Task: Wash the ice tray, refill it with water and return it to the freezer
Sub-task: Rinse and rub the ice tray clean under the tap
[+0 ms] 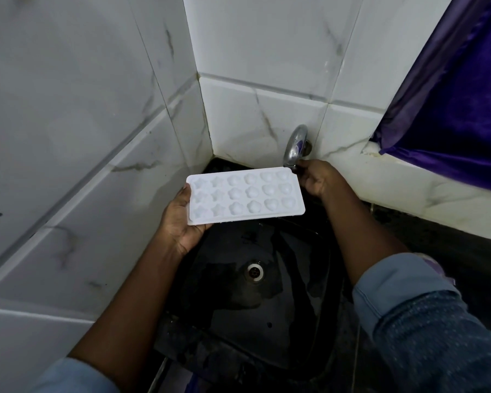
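A white ice tray (245, 197) with star, flower and heart moulds is held level over a black sink (284, 330). My left hand (179, 222) grips its left end from below, thumb on the rim. The tray's far right corner sits just under the chrome tap (295, 144) on the back wall. My right hand (315, 178) is beside the tray's right end, its fingers closed on the tap's end. No water stream is visible.
White marbled tile walls (82, 137) close in on the left and behind the sink. The sink drain (255, 271) lies below the tray. A purple curtain (451, 109) hangs at the upper right above a tiled ledge.
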The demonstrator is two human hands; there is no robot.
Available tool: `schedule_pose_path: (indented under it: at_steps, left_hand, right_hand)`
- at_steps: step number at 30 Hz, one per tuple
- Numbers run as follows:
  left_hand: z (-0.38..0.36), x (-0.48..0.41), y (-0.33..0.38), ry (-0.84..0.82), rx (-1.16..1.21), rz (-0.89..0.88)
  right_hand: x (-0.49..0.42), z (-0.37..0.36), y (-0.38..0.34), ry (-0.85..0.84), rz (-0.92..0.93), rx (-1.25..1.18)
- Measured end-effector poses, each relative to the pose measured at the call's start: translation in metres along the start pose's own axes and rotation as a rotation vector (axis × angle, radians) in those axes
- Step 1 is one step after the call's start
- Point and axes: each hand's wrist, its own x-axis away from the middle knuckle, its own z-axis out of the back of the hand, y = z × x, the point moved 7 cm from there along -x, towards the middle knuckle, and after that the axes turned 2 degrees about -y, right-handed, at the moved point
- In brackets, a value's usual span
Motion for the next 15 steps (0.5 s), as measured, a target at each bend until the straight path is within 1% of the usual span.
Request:
schedule_pose_path:
  at_steps: [5,15]
  left_hand:
    - [0.0029,0.0066,0.0061,0.005,-0.005,-0.008]
    - [-0.0030,0.0063,0.0074,-0.009,-0.029,-0.025]
  right_hand:
    - [-0.0001,-0.0022,-0.0039,-0.026,0.031,-0.027]
    - [-0.0074,-0.0009,-0.0070,0.023,0.038,0.013]
